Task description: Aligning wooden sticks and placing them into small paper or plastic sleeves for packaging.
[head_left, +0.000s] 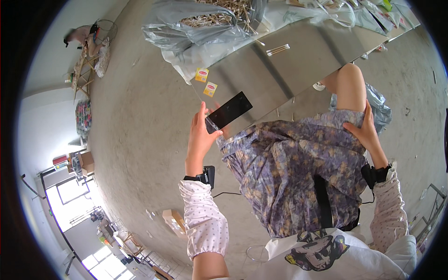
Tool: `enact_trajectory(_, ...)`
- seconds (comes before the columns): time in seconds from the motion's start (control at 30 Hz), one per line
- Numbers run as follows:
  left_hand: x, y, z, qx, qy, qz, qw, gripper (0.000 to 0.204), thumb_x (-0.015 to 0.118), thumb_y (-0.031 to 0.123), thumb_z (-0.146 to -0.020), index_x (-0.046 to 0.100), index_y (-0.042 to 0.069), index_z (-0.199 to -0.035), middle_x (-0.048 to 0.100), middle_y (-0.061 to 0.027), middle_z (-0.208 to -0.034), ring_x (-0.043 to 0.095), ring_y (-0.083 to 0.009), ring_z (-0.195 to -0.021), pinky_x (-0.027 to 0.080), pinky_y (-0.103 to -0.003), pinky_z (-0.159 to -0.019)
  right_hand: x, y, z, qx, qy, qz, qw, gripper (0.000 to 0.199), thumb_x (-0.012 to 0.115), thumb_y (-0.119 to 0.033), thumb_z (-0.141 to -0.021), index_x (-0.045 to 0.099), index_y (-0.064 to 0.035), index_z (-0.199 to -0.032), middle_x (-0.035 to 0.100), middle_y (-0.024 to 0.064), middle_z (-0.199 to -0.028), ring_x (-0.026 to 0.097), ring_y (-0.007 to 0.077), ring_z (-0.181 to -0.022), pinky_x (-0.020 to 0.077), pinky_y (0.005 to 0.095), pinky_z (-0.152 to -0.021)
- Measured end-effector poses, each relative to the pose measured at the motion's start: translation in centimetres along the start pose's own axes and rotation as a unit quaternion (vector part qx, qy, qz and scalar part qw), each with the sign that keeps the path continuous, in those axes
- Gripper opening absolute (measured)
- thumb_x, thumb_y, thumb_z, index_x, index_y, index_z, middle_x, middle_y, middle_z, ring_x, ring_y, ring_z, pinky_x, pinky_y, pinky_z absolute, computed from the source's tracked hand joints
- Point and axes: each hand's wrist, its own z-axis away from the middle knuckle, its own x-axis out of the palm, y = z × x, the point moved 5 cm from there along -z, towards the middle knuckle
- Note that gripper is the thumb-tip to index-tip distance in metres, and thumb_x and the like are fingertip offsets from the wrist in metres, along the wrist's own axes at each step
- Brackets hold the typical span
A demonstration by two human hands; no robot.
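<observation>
A black phone-like slab [232,110] lies at a slant on the metal tabletop [298,60], its left end at the table's corner. At that end, my left hand [199,135] has thumb and index finger apart, close to a clear strip on the slab's end; whether they press on it I cannot tell. My right hand [367,130] rests on my right thigh over the floral skirt [289,163], fingers spread and holding nothing. Two small yellow packets [202,74] lie beyond the slab. Farther up is a small row of cotton swabs [278,49].
A grey plastic bag [172,28] full of cotton swabs sits at the table's far side on a pale sheet [184,65]. Clear packaging [340,16] covers the far right. A cardboard box [174,221] stands on the floor at left. A grey bag [378,105] lies beyond my right knee.
</observation>
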Motion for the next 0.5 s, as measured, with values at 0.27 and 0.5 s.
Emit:
enact_trajectory(0.27, 0.4, -0.6, 0.5, 0.034, -0.033, 0.010, 0.999, 0.106, 0.083, -0.001, -0.068, 0.024, 0.014, -0.155, 0.042, -0.0162, -0.147, 0.048, -0.0328, -0.132, 0.044, -0.043, -0.107, 0.1, 0.0, 0.1, -0.002, 0.001, 0.000, 1.000, 0.117, 0.087, -0.038, -0.070, 0.013, -0.0030, -0.155, 0.030, 0.0266, -0.151, 0.031, 0.0392, -0.142, 0.0299, 0.0445, -0.116)
enact_trajectory(0.5, 0.9, -1.3, 0.6, 0.045, -0.009, 0.001, 0.999, 0.103, 0.080, 0.000, -0.071, 0.022, 0.013, -0.155, 0.041, -0.0172, -0.148, 0.049, -0.0334, -0.132, 0.044, -0.043, -0.107, 0.0, 0.1, 0.0, 0.008, 0.001, 0.004, 1.000, 0.117, 0.087, -0.038, -0.071, 0.013, -0.0045, -0.155, 0.031, 0.0265, -0.150, 0.032, 0.0386, -0.141, 0.0304, 0.0445, -0.115)
